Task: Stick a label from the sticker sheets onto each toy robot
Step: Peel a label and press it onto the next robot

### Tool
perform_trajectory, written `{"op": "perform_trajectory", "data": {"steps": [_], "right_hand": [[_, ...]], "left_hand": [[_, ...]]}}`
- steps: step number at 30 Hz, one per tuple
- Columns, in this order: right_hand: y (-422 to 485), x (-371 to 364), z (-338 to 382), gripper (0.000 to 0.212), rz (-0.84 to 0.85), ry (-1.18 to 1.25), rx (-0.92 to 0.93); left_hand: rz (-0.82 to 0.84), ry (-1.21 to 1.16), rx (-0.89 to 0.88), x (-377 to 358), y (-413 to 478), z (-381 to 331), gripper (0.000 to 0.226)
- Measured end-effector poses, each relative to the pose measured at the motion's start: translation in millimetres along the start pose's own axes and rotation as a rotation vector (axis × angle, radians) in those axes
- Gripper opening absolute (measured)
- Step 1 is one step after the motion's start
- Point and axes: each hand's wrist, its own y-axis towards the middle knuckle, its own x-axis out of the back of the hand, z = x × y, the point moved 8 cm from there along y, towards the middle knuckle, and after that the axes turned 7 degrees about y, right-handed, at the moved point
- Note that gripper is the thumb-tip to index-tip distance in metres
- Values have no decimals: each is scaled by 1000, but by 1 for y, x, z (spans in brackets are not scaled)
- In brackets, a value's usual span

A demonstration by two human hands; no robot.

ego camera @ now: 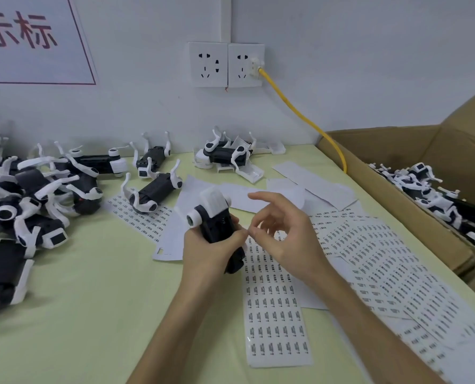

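left hand (203, 253): fingers and thumb curled round the black body of a toy robot (217, 217), holding it above the table (92, 300), white end pointing away.
right hand (286, 239): thumb and forefinger tips pressed together right at the robot's side, other fingers loosely spread; cannot tell whether a label sits between the tips.
sticker sheet (275, 314): flat on the table under both hands, rows of small labels.
more sheets (383, 259): overlapping, to the right.
robot pile (31, 195): heaped at the left.
cardboard box (397, 206): far right, more robots inside.
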Motion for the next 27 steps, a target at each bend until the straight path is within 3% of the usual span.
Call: {"op": "perform_trajectory", "data": {"steps": [2, 4, 8, 13, 27], "right_hand": [[1, 3, -6, 48, -68, 33, -70], [2, 6, -15, 31, -122, 147, -184], [-2, -7, -28, 13, -40, 421, -368], [-2, -15, -26, 6, 13, 404, -343], [-2, -14, -27, 4, 3, 430, -327]], "left_hand": [[-9, -52, 9, 0, 0, 0, 18], [-30, -126, 10, 2, -2, -2, 23], [-71, -273, 30, 3, -4, -2, 18], [-82, -326, 51, -2, -6, 4, 29], [-104, -334, 64, -6, -8, 10, 17]]}}
